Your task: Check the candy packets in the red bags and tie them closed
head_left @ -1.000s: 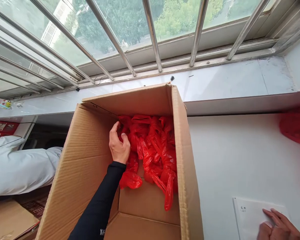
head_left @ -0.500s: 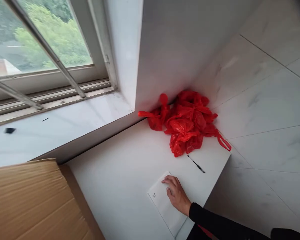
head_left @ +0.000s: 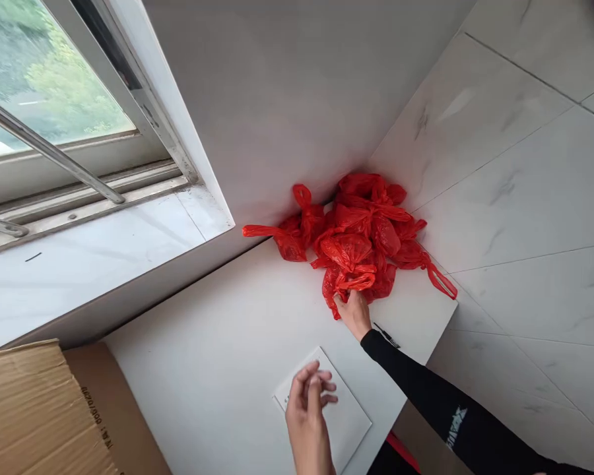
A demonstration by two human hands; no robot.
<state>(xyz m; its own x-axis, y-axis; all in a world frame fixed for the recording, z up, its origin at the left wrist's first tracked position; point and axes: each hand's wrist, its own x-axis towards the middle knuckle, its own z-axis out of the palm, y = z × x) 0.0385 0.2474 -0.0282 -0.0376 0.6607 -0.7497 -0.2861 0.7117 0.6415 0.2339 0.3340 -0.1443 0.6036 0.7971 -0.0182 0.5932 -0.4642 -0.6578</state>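
Observation:
My right hand [head_left: 355,313], in a black sleeve, grips the knotted top of a red plastic bag [head_left: 332,284] at the front of the heap; the fingertips are partly hidden by the plastic. More tied red plastic bags [head_left: 349,218] are piled behind it in the corner, their contents hidden. My left hand [head_left: 311,396] hovers over a white paper pad [head_left: 346,422], fingers loosely curled and apart, with nothing in them. A black pen [head_left: 387,335] lies on the white tabletop [head_left: 218,343], close to my right forearm.
An open cardboard box [head_left: 34,409] stands at the lower left. Beyond the table runs a window ledge [head_left: 103,254] below a window with metal bars [head_left: 54,155]. A grey wall and a marbled tile wall [head_left: 515,211] meet behind the bags. The table's right edge is near my right arm.
My right hand has left the paper pad, moved up to the front red bag and taken hold of it. My left hand has come into view over the pad. The view has shifted right.

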